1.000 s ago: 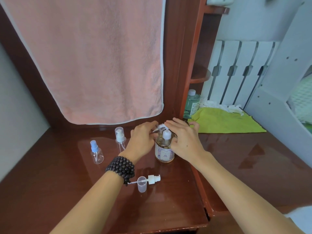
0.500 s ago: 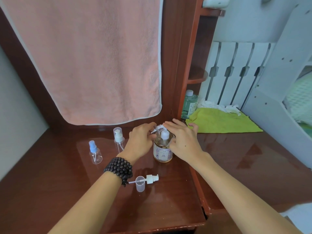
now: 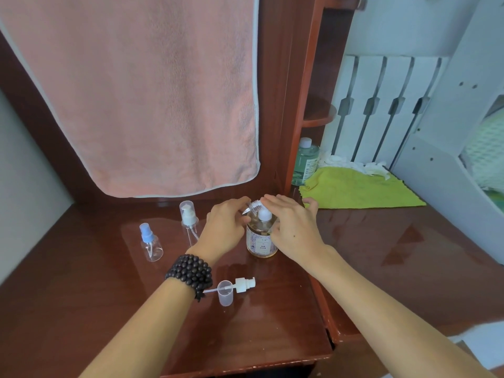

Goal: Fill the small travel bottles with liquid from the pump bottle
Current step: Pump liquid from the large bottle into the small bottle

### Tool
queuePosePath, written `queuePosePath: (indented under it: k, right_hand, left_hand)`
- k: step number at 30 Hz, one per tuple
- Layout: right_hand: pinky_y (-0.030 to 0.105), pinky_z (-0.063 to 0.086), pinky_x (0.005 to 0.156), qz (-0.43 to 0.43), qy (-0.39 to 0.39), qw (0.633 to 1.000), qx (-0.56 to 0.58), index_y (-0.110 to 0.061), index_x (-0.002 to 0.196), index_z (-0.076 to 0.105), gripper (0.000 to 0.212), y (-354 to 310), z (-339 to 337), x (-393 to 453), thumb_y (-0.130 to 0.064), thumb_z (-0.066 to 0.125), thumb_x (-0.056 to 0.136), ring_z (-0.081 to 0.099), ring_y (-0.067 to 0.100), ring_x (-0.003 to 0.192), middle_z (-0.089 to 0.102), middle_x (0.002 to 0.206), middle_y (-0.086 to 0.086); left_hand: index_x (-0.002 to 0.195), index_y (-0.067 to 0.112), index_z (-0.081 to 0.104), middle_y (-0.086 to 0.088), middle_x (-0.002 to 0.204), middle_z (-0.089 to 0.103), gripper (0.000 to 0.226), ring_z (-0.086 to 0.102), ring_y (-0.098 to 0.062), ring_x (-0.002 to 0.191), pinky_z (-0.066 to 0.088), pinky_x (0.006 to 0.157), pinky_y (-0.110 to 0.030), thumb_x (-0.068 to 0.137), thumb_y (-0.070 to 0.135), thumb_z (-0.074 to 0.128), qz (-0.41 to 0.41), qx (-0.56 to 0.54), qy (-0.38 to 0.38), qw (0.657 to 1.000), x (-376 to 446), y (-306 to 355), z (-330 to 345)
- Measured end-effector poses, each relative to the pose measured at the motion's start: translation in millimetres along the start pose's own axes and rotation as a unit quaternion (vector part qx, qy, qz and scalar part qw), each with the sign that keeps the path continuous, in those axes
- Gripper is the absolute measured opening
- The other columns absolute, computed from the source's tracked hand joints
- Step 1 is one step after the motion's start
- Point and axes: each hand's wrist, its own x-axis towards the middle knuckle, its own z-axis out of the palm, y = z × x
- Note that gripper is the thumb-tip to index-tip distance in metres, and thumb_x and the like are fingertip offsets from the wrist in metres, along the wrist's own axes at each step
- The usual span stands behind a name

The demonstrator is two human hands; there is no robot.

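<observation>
Over pump bottle [image 3: 261,236]: left hand [image 3: 225,230] grips travel bottle [image 3: 252,207]; right hand [image 3: 293,227] flat on pump.

left hand [image 3: 224,228] fingers curled and pinching, right hand [image 3: 294,227] fingers extended flat, forearms converging

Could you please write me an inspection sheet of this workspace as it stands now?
Surface: glossy wooden desk.
Job's things: pump bottle upright between the hands; small clear bottle tilted at its nozzle; blue spray bottle and capped pump bottle upright; loose pump head and clear cap lying nearby.
Clutter: green cloth, green bottle, crumpled tissue.
Grippers: left hand holds the small bottle; right hand presses the pump.
Cables: nothing seen.
Surroundings: pink towel, white slats.
</observation>
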Motion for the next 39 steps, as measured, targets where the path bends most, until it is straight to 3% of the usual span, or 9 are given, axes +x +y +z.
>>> queuePosePath:
  k: [8, 15, 20, 26, 33, 39]
  right_hand:
    - [0.047, 0.014, 0.101, -0.002, -0.017, 1.000, -0.017, -0.025, 0.129, 0.061, 0.070, -1.3, -13.6, 9.1, -0.014, 0.039, 0.064, 0.047, 0.018, 0.132, 0.057, 0.137, -0.008]
    - [0.047, 0.014, 0.101, 0.001, -0.011, 1.000, -0.015, -0.025, 0.126, 0.063, 0.066, 0.0, -9.2, 5.5, -0.013, 0.039, 0.066, 0.051, 0.017, 0.128, 0.059, 0.134, -0.007]
    - [0.046, 0.012, 0.100, 0.001, -0.026, 1.000, -0.010, -0.025, 0.129, 0.060, 0.065, 2.0, -3.1, -2.9, -0.003, 0.050, 0.069, 0.052, 0.017, 0.128, 0.056, 0.138, -0.007]
    - [0.047, 0.010, 0.104, -0.003, -0.042, 0.999, -0.006, -0.028, 0.131, 0.058, 0.063, 2.1, -17.4, 7.9, -0.014, 0.044, 0.072, 0.044, 0.014, 0.134, 0.054, 0.139, -0.010]
    - [0.047, 0.013, 0.105, -0.002, -0.049, 0.999, -0.001, -0.028, 0.134, 0.056, 0.062, -0.3, -19.8, 8.9, -0.008, 0.052, 0.076, 0.043, 0.011, 0.134, 0.050, 0.143, -0.010]
    - [0.045, 0.013, 0.105, 0.015, -0.054, 0.998, 0.021, -0.029, 0.135, 0.055, 0.065, 2.5, -13.9, 0.9, -0.007, 0.054, 0.074, 0.045, 0.006, 0.132, 0.047, 0.145, -0.012]
  left_hand:
    - [0.114, 0.029, 0.061, 0.009, 0.098, 0.068, 0.034, 0.064, -0.017, 0.089, 0.052, 0.085, -0.048, 0.084, 0.015, 0.065, 0.001, -0.009, 0.005, 1.000, 7.7, 7.5, -11.1]
    - [0.118, 0.025, 0.061, 0.005, 0.101, 0.069, 0.036, 0.064, -0.021, 0.092, 0.052, 0.085, -0.050, 0.084, 0.012, 0.065, -0.005, -0.003, 0.011, 1.000, 2.9, 5.4, -5.1]
    - [0.118, 0.023, 0.062, 0.005, 0.100, 0.069, 0.037, 0.064, -0.021, 0.092, 0.052, 0.084, -0.051, 0.084, 0.009, 0.065, -0.006, -0.001, 0.013, 1.000, -3.3, 4.1, -0.2]
    - [0.114, 0.029, 0.061, 0.008, 0.093, 0.066, 0.032, 0.064, -0.020, 0.088, 0.053, 0.084, -0.048, 0.085, 0.015, 0.065, -0.007, 0.003, -0.005, 1.000, 2.8, 8.5, -10.0]
    - [0.113, 0.028, 0.060, 0.006, 0.098, 0.068, 0.033, 0.064, -0.023, 0.092, 0.051, 0.085, -0.051, 0.084, 0.014, 0.063, -0.003, 0.007, 0.003, 1.000, 4.4, 9.7, -9.6]
    - [0.106, 0.029, 0.057, 0.012, 0.084, 0.057, 0.029, 0.054, -0.018, 0.081, 0.051, 0.081, -0.052, 0.083, 0.011, 0.062, 0.007, 0.022, -0.007, 1.000, 2.0, 5.9, -4.4]
